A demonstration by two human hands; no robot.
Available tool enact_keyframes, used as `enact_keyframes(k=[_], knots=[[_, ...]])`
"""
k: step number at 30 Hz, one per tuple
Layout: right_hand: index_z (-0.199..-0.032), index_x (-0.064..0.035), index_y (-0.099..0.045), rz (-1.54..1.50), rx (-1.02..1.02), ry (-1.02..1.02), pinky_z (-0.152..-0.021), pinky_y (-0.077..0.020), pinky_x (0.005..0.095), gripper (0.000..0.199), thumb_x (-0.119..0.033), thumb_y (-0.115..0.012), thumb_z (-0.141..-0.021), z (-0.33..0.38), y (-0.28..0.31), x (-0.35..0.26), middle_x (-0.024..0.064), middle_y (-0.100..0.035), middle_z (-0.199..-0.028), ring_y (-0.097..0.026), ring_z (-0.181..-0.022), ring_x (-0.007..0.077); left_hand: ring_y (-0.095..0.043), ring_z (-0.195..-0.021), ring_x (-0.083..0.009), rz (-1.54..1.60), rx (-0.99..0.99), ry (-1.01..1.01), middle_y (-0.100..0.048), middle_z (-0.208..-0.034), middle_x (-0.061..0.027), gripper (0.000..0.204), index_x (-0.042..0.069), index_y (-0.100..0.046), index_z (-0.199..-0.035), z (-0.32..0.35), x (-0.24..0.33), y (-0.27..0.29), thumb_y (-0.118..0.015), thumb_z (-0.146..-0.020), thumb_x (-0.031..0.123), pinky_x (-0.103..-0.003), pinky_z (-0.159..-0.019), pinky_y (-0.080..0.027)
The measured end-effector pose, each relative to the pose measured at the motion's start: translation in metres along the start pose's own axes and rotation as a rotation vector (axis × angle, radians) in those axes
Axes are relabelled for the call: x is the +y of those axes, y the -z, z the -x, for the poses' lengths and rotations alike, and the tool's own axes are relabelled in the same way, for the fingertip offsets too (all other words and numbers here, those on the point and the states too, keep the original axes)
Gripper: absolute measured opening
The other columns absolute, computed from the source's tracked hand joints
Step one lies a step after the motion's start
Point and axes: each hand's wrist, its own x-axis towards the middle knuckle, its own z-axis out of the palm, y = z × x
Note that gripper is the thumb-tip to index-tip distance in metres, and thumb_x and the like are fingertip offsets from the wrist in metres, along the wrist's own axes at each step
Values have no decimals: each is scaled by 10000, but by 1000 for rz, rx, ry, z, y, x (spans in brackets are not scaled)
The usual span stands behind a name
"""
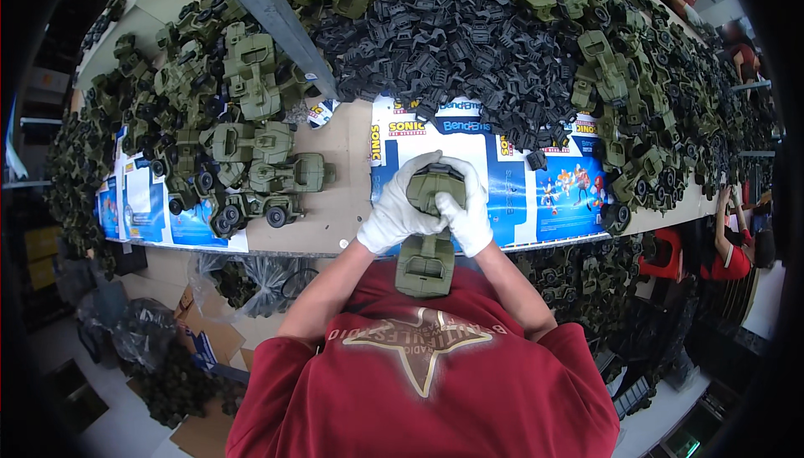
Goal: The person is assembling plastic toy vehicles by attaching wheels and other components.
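Both my hands wear white gloves and grip one olive-green toy military vehicle [425, 267] close to my chest, above the table's near edge. My left hand [397, 208] wraps round its left side. On the other side, my right hand [466, 207] closes round it, the thumb pressing on the green top. The vehicle's rear, with a rectangular opening, points toward me. At its far end, between my fingers, a dark strip shows; my gloves hide most of it. Under my hands lies a blue and white printed cardboard sheet [402, 144].
A large heap of black plastic parts [469, 39] covers the table's far middle. Green toy vehicles [251, 77] pile up at left, more [641, 98] at right. A grey metal post [272, 18] slants in from the top. Other people [729, 253] work at far right, by a red chair [662, 253].
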Motion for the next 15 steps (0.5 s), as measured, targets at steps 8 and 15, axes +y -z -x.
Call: enact_keyframes(k=[8, 15], knots=[[-1165, 3, -573, 69, 1, 14, -896, -479, 383, 344, -182, -597, -876, 17, -11, -2, 178, -614, -1116, -610, -1014, 319, -592, -1094, -257, -320, 129, -180, -588, -1164, -127, 807, 46, -534, -1252, 24, -11, 6, -888, -565, 278, -363, -957, -470], [-1440, -75, -389, -1123, -306, -924, -1010, -470, 396, 513, -311, -525, -1005, 43, 7, 1, 126, -553, -1295, -552, -1193, 253, -591, -1044, -304, -700, 17, -111, -605, -1133, -186, 503, 16, -576, -1218, 5, 11, 33, -698, -864, 352, -384, -908, -472]])
